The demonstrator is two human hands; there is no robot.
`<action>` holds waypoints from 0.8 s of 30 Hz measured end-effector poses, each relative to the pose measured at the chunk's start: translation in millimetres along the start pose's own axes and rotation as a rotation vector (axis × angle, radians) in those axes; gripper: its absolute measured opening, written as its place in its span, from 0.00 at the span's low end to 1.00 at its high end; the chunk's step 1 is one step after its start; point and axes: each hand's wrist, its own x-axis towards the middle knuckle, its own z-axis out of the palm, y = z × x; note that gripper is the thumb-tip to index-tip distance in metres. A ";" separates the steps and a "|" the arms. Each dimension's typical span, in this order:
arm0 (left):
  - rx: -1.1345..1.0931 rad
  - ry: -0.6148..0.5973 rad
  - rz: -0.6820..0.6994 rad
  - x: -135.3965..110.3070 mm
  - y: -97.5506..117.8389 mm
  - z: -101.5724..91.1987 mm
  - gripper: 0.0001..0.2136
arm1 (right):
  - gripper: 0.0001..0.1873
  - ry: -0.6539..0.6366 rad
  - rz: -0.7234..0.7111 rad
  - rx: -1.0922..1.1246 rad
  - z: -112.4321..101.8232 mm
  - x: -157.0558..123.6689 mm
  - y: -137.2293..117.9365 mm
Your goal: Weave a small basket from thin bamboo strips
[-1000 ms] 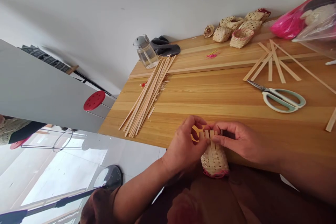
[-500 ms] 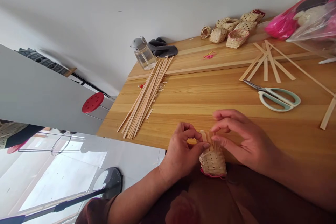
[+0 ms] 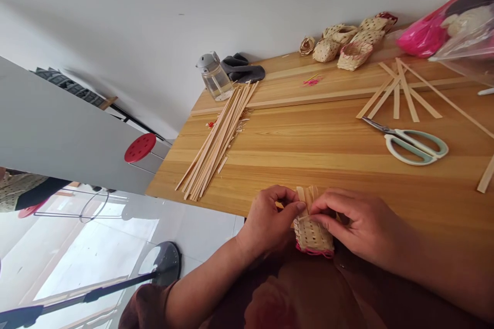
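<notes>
A small woven bamboo basket (image 3: 312, 236) with a pink-bound edge sits at the table's near edge, its loose strips (image 3: 306, 200) standing up at the far end. My left hand (image 3: 268, 218) grips it from the left, thumb and fingers pinching the strips. My right hand (image 3: 357, 226) holds it from the right, fingertips pressing on the strips and weave. Both hands hide the top of the weave. A bundle of thin bamboo strips (image 3: 216, 144) lies to the left on the wooden table (image 3: 309, 139).
Finished woven pieces (image 3: 335, 46) stand along the far edge beside a glass jar (image 3: 214, 77) and a grey cloth (image 3: 243, 69). Scissors (image 3: 412, 146) and loose strips (image 3: 401, 92) lie right; plastic bags (image 3: 451, 31) sit far right. A red stool (image 3: 139, 147) stands beyond the table's end.
My right hand has closed in from above onto the strips, and my left hand has shifted its pinch. The basket has turned slightly, with its strips now leaning differently.
</notes>
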 end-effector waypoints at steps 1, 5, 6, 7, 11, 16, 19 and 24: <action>-0.002 -0.013 -0.004 0.4 0.4 -0.8 0.07 | 0.05 -0.012 -0.002 -0.010 -0.8 1.4 -0.7; -0.022 -0.049 -0.021 3.3 0.5 -4.5 0.08 | 0.06 -0.043 0.036 -0.057 -1.7 6.8 -3.3; -0.024 -0.054 -0.018 4.2 -0.2 -5.3 0.08 | 0.06 -0.041 0.047 -0.063 -0.7 7.9 -3.7; -0.027 -0.060 -0.009 5.1 -1.2 -6.0 0.09 | 0.07 -0.036 0.057 -0.066 0.7 8.7 -4.1; -0.048 -0.076 0.029 7.0 -6.2 -7.3 0.10 | 0.08 -0.012 0.099 -0.057 6.8 8.6 -5.1; -0.069 -0.069 0.048 4.6 -8.0 -7.3 0.09 | 0.06 -0.008 0.212 0.057 10.3 7.1 -5.1; -0.132 -0.075 0.033 3.2 -9.5 -6.6 0.07 | 0.06 0.006 0.262 0.173 11.7 7.9 -4.2; -0.178 -0.077 0.022 2.3 -13.4 -5.5 0.06 | 0.09 0.023 0.286 0.218 13.4 7.9 -1.0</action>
